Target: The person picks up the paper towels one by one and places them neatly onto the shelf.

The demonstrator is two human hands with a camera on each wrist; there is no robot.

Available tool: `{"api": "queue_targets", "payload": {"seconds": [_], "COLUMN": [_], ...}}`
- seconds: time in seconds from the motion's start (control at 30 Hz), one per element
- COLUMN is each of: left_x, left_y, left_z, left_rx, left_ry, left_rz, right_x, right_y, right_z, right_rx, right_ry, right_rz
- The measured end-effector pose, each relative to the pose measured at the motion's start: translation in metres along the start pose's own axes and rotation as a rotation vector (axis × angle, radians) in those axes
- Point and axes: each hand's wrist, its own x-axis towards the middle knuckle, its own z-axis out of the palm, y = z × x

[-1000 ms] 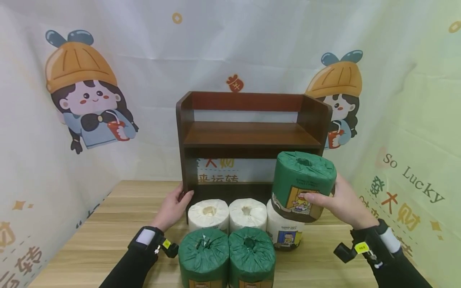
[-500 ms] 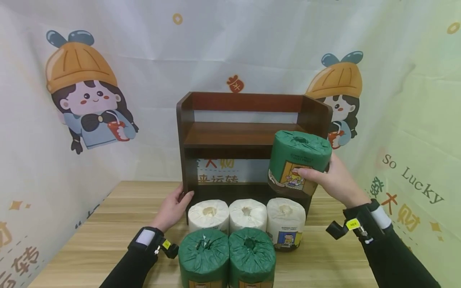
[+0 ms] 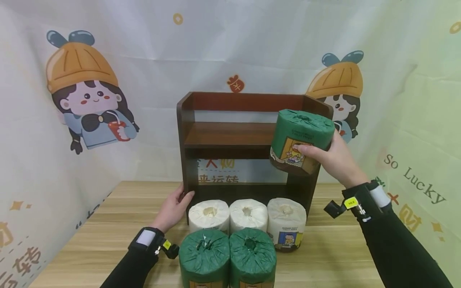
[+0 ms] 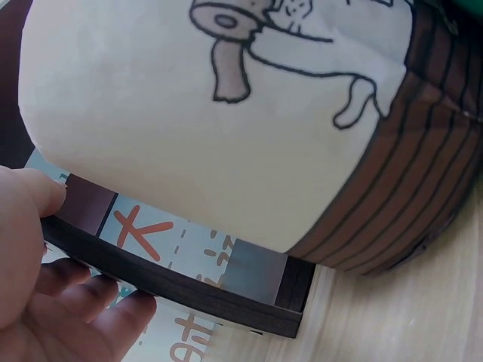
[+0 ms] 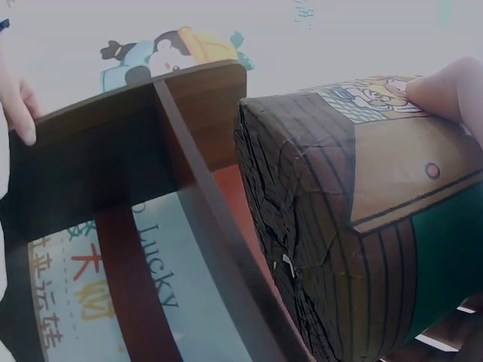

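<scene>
My right hand (image 3: 336, 162) grips a green-wrapped toilet paper roll (image 3: 299, 132), thumb across its printed front, and holds it in the air before the right side of the dark wooden shelf (image 3: 230, 134). In the right wrist view, the roll's brown pleated base (image 5: 279, 226) is tilted and close to the shelf's middle board (image 5: 219, 204). My left hand (image 3: 173, 210) holds the shelf's left side panel by its edge, with the thumb on one face and fingers on the other in the left wrist view.
Three white-wrapped rolls (image 3: 248, 214) stand in a row before the shelf's lower part. Two green rolls (image 3: 253, 256) stand nearer on the wooden table (image 3: 324, 256). A printed cloth (image 3: 155, 72) hangs behind and at both sides.
My right hand has raised the green toilet paper roll from just above the right white roll to about the height of the middle board. The left hand has stayed on the shelf.
</scene>
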Motion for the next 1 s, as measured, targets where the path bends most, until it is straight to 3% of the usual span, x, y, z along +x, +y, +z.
{"api": "queue_targets", "payload": {"seconds": [0.2,0.47,1.0], "left_x": [0.0,0.0,-0.001], "left_y": [0.0,0.0,0.001], "left_z": [-0.001,-0.001,0.0], "left_rx": [-0.016,-0.018,-0.029], "left_ry": [-0.001,-0.005,-0.006], "left_rz": [0.002,-0.017,-0.009], "right_x": [0.017,0.033,0.038], "right_y": [-0.006,-0.002,0.006], "right_z": [-0.006,-0.007,0.003], "right_rx": [-0.035,-0.095,-0.186], "right_ry": [0.035,0.064,0.124], "right_rz": [0.015,0.098,0.233]}}
